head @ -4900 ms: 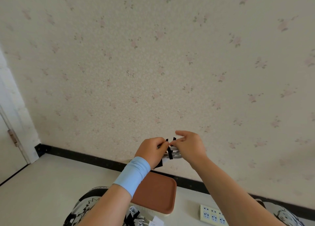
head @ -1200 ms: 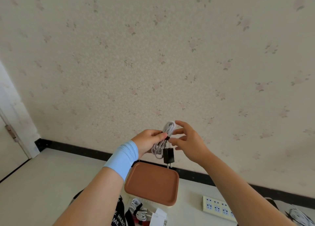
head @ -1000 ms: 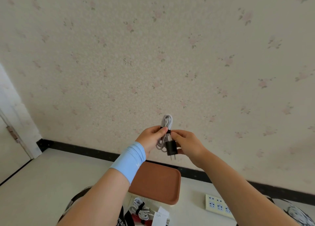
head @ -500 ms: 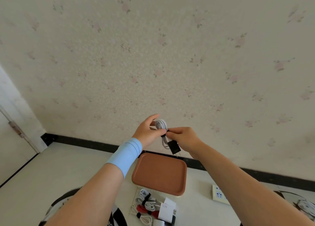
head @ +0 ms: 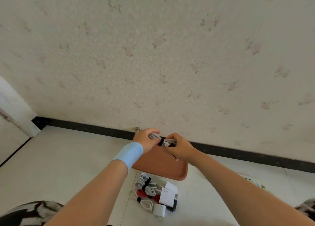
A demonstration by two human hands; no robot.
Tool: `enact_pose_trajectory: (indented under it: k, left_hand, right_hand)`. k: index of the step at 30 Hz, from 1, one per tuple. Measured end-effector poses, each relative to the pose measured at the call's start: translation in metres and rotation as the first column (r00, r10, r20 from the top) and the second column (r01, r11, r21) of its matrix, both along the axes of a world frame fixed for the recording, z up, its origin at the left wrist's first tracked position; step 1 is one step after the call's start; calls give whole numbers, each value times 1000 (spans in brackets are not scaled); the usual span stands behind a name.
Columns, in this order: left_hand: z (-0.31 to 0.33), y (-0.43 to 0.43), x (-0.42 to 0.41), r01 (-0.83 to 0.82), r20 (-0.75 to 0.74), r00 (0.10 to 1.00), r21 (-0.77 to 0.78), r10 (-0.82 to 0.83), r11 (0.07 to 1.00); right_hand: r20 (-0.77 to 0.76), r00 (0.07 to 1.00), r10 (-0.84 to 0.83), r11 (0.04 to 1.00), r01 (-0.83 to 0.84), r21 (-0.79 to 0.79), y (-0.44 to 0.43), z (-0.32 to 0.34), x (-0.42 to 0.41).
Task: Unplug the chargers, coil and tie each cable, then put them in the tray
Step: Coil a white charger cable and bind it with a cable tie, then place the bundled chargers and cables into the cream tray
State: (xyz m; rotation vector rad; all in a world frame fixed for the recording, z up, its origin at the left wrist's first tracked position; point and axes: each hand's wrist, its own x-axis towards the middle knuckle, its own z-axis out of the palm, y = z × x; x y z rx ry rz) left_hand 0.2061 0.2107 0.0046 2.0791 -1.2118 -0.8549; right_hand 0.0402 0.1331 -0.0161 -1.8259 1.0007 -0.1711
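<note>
Floral wallpaper wall (head: 153, 55) fills the upper two thirds of the frame. Pale floor (head: 68, 157) runs across the lower third, w/ a black skirting strip btwn them. Two bare forearms reach up from the bottom edge & meet just below ctr; the left one wears a light-blue wristband (head: 127, 155).

A brown tray (head: 158, 168) lies flat on the floor under the hands, nothing visible in it. It's prob. set close so a finished bundle can drop straight in. Just below it, lower ctr, sits a pile of coiled cables (head: 146, 188), white & red, several banded w/ black ties, plus a white charger & a paper tag, all outside the tray. A power strip (head: 255, 184) peeks out at lower right, mostly behind the right forearm.

Left hand (head: 146, 139) grips one end of the cable bundle (head: 167, 141), fingers curled over it. Right hand (head: 179, 149) pinches the other end. They hold it level over the tray's far edge, prob. to cinch the strap w/ both hands.

The bundle is pale grey-white cord in short parallel loops, w/ a black tie (head: 161, 141) round its middle. A dark bit shows by the right fingers; can't tell if it's the plug.
</note>
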Motion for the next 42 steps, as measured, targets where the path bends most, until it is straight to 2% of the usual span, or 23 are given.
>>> enact_pose_trajectory:
  k: [2, 6, 10, 15, 19, 23, 26, 28, 30, 32, 33, 35, 37, 39, 42]
  left_hand:
    - [-30, 5, 1, 53, 98, 993, 122, -65, 991]
    - [-94, 19, 5, 114, 157, 972, 326, -172, 939]
    - [-141, 26, 9, 184, 213, 932, 415, -292, 891]
    - [-183, 39, 10, 266, 156, 886, 599, -436, 755]
    - [-198, 49, 14, 297, 128, 845, 695, -519, 655]
    - [-210, 61, 17, 254, 222, 816, 692, -534, 675]
    - [-212, 66, 15, 259, 269, 797, 656, -540, 709]
    - [-210, 64, 16, 286, 256, 803, 625, -537, 726]
    - [-208, 61, 17, 274, 230, 849, 576, -475, 770]
    - [-203, 55, 18, 223, 287, 878, 464, -384, 857]
    - [-201, 50, 19, 215, 350, 864, 397, -363, 892]
    - [-201, 41, 19, 230, 449, 823, 298, -349, 926]
    - [-204, 32, 19, 251, 481, 798, 284, -363, 926]
    - [-212, 24, 18, 276, 479, 771, 344, -420, 898]
    - [-223, 15, 16, 309, 474, 721, 432, -505, 847]
  right_hand:
    - [-50, 998, 31, 999, -31, 9, 6, -29, 0]
    - [-153, 984, 97, 995, -92, 36, 23, -88, -1]
    - [-299, 940, 165, 986, -164, 27, 35, -136, 5]
    - [-418, 869, 263, 961, -274, 34, 53, -174, 8]
    - [-430, 836, 340, 933, -357, 43, 65, -190, 11]
    - [-503, 771, 391, 876, -479, -55, 75, -199, 14]
    - [-545, 705, 454, 817, -573, -60, 84, -199, 18]
    - [-507, 743, 438, 829, -551, -92, 84, -195, 20]
    - [-416, 840, 349, 873, -453, -180, 74, -187, 23]
    - [-394, 885, 247, 872, -381, -309, 57, -178, 24]
    - [-420, 884, 205, 851, -373, -370, 47, -175, 23]
    - [-509, 849, 146, 806, -400, -436, 27, -176, 17]
    - [-632, 758, 161, 786, -486, -383, 13, -184, 9]
    - [-716, 664, 213, 768, -567, -298, 7, -192, 4]
    - [-748, 637, 189, 742, -592, -316, 5, -203, 3]
